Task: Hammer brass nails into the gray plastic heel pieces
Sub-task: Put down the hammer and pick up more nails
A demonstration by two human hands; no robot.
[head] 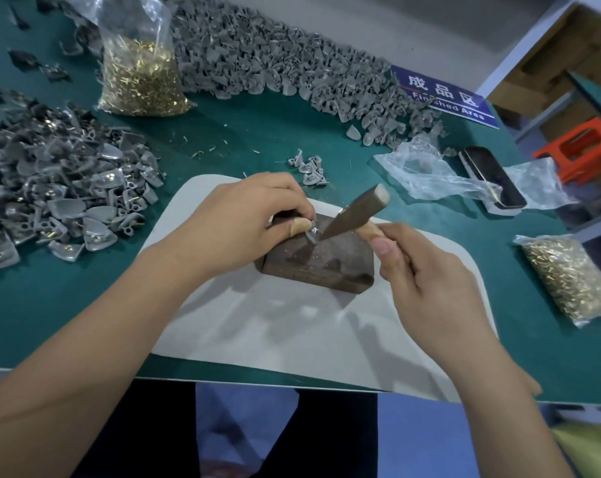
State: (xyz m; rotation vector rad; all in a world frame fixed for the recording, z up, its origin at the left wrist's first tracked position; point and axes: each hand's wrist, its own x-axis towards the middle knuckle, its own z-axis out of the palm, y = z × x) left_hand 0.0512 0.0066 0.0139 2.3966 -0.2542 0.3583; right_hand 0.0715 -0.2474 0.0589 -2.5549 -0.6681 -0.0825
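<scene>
Two hands work over a dark block (318, 260) sitting on a pale mat (292, 332) at the near edge of the green table (68, 305); block probably serves as an anvil, mat to cushion blows. Left hand (237, 222) pinches a gray heel piece (313, 232) against the block top, fingertip taped, likely steadying it for the strike. Right hand (426, 281) is wrapped round the wooden handle of a hammer (354, 212), head touching the piece; nail itself too small to make out. Small cluster of heel pieces (309, 167) just beyond the mat, within reach. Left: pile of pieces with brass showing (50, 201), looks like done ones. Right: bag of brass nails (568, 277), crumpled plastic (430, 167), dark phone-like slab (492, 181). Far: second nail bag (140, 74), upright and open-topped, long heap of gray pieces (292, 63). Blue sign (443, 94) at far right reads "成品区 / Finished Area", partly covered.
</scene>
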